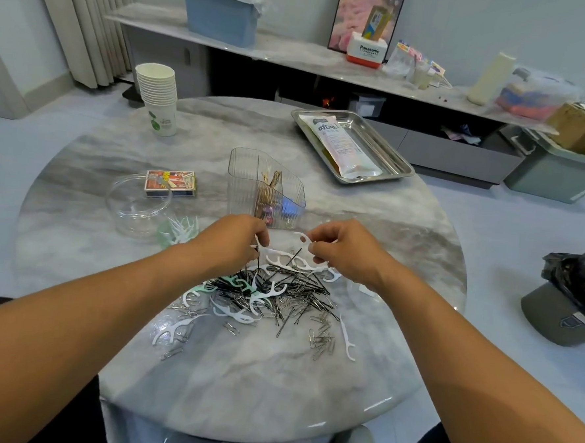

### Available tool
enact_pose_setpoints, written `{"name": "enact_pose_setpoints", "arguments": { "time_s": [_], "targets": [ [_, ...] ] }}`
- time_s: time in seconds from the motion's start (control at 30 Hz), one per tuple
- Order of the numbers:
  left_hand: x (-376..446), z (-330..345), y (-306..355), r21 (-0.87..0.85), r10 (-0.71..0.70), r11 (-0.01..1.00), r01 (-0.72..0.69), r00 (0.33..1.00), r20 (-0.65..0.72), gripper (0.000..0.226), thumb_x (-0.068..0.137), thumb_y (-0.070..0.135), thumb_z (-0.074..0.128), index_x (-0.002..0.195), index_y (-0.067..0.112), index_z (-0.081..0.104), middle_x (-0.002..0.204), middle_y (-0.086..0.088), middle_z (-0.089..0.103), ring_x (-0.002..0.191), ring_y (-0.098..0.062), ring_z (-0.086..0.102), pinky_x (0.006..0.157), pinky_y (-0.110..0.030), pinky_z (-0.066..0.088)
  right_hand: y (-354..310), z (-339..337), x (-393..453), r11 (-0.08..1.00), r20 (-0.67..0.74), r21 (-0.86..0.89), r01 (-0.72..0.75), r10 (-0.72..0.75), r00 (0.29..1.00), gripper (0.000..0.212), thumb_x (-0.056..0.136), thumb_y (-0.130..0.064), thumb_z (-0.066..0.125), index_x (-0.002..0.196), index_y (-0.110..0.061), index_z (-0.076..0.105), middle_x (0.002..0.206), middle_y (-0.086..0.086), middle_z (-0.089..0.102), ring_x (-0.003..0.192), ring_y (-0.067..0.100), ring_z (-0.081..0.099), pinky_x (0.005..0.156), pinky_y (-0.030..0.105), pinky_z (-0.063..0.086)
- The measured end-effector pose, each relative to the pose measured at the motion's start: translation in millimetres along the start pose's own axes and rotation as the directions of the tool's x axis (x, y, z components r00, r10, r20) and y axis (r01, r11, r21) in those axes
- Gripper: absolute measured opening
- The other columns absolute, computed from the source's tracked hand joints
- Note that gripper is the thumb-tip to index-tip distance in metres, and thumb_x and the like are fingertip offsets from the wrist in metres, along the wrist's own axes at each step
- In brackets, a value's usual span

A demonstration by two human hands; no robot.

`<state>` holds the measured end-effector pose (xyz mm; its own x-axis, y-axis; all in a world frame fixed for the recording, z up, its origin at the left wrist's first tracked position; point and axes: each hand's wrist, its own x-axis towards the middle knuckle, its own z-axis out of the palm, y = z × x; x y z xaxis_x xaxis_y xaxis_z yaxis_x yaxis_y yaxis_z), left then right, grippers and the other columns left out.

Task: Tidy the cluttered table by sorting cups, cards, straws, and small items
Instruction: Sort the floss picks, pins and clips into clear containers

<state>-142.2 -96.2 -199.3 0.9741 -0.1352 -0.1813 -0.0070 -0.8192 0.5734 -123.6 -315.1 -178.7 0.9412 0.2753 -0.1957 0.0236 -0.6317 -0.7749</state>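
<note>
A tangled pile of black hairpins, paper clips and white and green floss picks (262, 295) lies on the round marble table (240, 382). My left hand (238, 242) pinches a white floss pick and some black hairpins above the pile's far edge. My right hand (340, 251) pinches white floss picks (290, 260) beside it. Just beyond my hands stands a clear divided organizer (265, 189) holding pins and clips. A clear round dish (138, 205) sits at the left, with several floss picks (181, 231) heaped next to it.
A stack of paper cups (158, 96) stands at the far left, a box of cards (171, 183) behind the dish. A steel tray (388, 148) with a packet lies at the far right. A cap and black bag (574, 300) sit off the table's right.
</note>
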Motion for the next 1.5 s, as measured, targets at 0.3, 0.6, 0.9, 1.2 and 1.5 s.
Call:
{"name": "enact_pose_setpoints", "arguments": {
  "time_s": [0.3, 0.6, 0.9, 1.2, 1.5],
  "targets": [
    [-1, -6, 7, -0.490, -0.037, 0.865, 0.112, 0.986, 0.160, 0.034, 0.097, -0.012, 0.051, 0.125, 0.006, 0.058, 0.108, -0.019, 0.067, 0.090, -0.023, 0.073, 0.071, -0.019, 0.060, -5, 11, 7, 0.985, 0.019, 0.060, 0.162, -0.163, 0.986, 0.018, 0.086, -0.007, 0.079, 0.102, -0.017, 0.079, 0.083, -0.003, 0.076, 0.075, 0.004, 0.068, 0.078, 0.023, 0.056],
    [0, -11, 4, -0.582, 0.088, 0.810, 0.063, 0.970, 0.227, 0.045, 0.090, 0.002, 0.071, 0.129, 0.017, 0.054, 0.105, -0.007, 0.077, 0.102, -0.019, 0.072, 0.092, -0.033, 0.054, -11, 20, 12, 0.916, -0.031, -0.248, 0.315, -0.332, 0.943, 0.008, 0.083, -0.028, 0.083, 0.090, -0.031, 0.079, 0.101, -0.012, 0.066, 0.095, 0.007, 0.062, 0.085, 0.034, 0.051],
    [3, -13, -2, -0.671, -0.140, 0.724, 0.158, 0.987, 0.081, 0.009, 0.098, 0.003, 0.060, 0.104, 0.004, 0.067, 0.088, -0.013, 0.075, 0.068, -0.013, 0.063, 0.059, -0.018, 0.054, -13, 27, 22, 0.991, -0.047, 0.108, 0.079, -0.074, 0.996, 0.008, 0.093, -0.018, 0.073, 0.099, -0.017, 0.078, 0.089, 0.002, 0.076, 0.075, 0.011, 0.064, 0.076, 0.034, 0.054],
    [1, -15, -5, -0.764, -0.296, 0.583, 0.277, 0.948, 0.118, 0.008, 0.102, 0.001, 0.052, 0.100, 0.001, 0.059, 0.089, -0.020, 0.067, 0.070, -0.022, 0.065, 0.072, -0.032, 0.061, 18, 38, 30, 0.905, -0.036, -0.404, -0.135, 0.132, 0.991, 0.051, 0.077, -0.047, 0.085, 0.121, -0.026, 0.068, 0.118, 0.000, 0.066, 0.107, 0.022, 0.064, 0.096, 0.041, 0.053],
    [0, -13, -7, -0.769, -0.296, 0.567, 0.295, 0.944, 0.143, 0.009, 0.100, -0.002, 0.054, 0.104, -0.002, 0.062, 0.099, -0.023, 0.066, 0.084, -0.025, 0.069, 0.080, -0.035, 0.062, 7, 51, 39, 0.840, 0.008, -0.543, -0.002, 0.008, 1.000, 0.015, 0.083, -0.033, 0.083, 0.095, -0.027, 0.076, 0.113, 0.000, 0.064, 0.105, 0.024, 0.062, 0.091, 0.038, 0.053]
  ]
}}
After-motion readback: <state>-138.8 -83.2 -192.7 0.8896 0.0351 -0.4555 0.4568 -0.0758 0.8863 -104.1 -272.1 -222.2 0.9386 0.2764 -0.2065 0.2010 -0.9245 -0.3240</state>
